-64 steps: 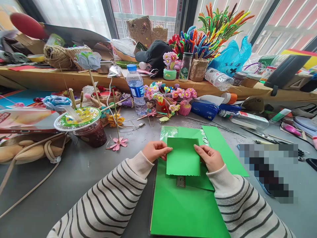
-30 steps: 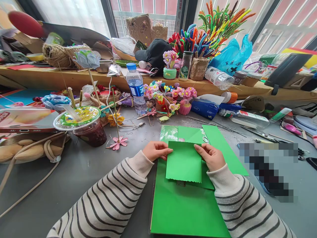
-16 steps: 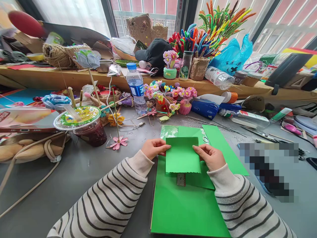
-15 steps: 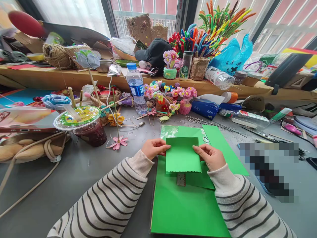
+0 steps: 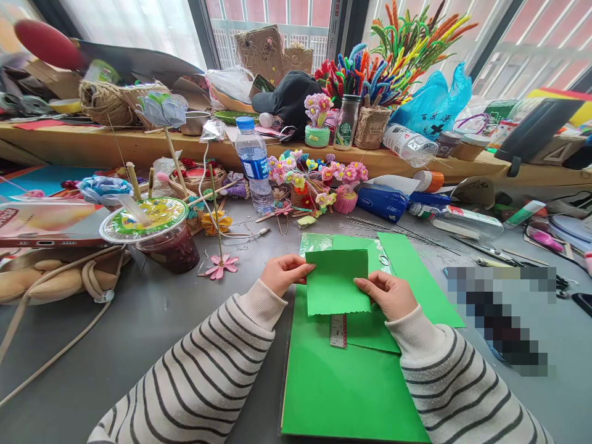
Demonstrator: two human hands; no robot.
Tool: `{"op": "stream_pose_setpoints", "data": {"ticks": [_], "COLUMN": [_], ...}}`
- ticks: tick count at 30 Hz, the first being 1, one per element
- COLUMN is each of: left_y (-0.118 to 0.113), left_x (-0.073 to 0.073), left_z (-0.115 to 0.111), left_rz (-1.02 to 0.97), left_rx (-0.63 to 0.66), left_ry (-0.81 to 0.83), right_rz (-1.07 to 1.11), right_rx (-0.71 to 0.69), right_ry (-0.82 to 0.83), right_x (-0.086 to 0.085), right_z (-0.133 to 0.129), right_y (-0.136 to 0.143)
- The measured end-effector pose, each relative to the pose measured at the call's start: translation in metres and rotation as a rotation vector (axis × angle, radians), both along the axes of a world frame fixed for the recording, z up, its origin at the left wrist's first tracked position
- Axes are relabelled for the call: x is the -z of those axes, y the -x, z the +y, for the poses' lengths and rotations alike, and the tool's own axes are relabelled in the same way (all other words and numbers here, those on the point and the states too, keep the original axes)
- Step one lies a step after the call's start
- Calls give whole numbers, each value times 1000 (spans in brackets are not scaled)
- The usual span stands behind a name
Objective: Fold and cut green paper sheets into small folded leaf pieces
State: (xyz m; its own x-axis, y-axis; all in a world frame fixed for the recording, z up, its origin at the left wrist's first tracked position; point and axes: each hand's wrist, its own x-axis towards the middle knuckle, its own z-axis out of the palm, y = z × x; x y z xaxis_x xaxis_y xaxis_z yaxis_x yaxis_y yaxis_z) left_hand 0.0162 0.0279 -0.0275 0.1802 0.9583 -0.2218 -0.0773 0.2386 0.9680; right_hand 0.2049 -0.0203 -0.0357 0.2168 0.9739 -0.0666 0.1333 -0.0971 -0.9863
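Note:
A small green paper piece (image 5: 338, 287) with a ragged lower edge is held up between my hands. My left hand (image 5: 285, 275) pinches its left edge near the top. On the right edge, my right hand (image 5: 389, 292) grips it between thumb and fingers. Beneath lies a large green sheet (image 5: 342, 394), with another green piece (image 5: 370, 333) on it. The end of a ruler (image 5: 338, 331) sticks out below the held paper. A further green strip (image 5: 420, 277) lies to the right.
A lidded cup of dark drink (image 5: 171, 243) and a pink flower (image 5: 221, 267) stand left. Behind are a water bottle (image 5: 256, 165), crocheted flowers (image 5: 300, 179) and a blue tissue pack (image 5: 382, 200). Scissors (image 5: 485, 250) and a pixelated object (image 5: 504, 317) lie right.
Both hands and the held paper have moved slightly up and left. More of the ruler shows below the paper's edge.

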Motion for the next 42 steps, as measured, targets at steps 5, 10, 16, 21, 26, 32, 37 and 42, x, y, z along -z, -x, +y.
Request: {"op": "stream_pose_setpoints", "data": {"ticks": [5,10,16,21,26,32,37,42], "left_y": [1,1,0,1,2,1,2,3], "left_x": [-1,-1,-2,0,3,4,1,2], "left_z": [0,0,-1,-1,-1,0,1,-4], "left_rz": [-30,-31,-4,83,54,38,-3,-8], "left_rx": [-87,-107,36,204,120,106,92,155], "left_ry": [4,-11,59,63,40,82,86,137], "right_rz": [94,140,106,139,162,123,210,287], "right_rx": [5,-4,34,30,14,29,70,45], "right_ry": [24,34,-22,-14,17,40,5,17], "right_x": [-2,1,2,1,1,1,0,0], "right_z": [-2,-3,-1,-1,-1,1,1,1], "right_y": [2,3,0,1,2,-2,1,4]}}
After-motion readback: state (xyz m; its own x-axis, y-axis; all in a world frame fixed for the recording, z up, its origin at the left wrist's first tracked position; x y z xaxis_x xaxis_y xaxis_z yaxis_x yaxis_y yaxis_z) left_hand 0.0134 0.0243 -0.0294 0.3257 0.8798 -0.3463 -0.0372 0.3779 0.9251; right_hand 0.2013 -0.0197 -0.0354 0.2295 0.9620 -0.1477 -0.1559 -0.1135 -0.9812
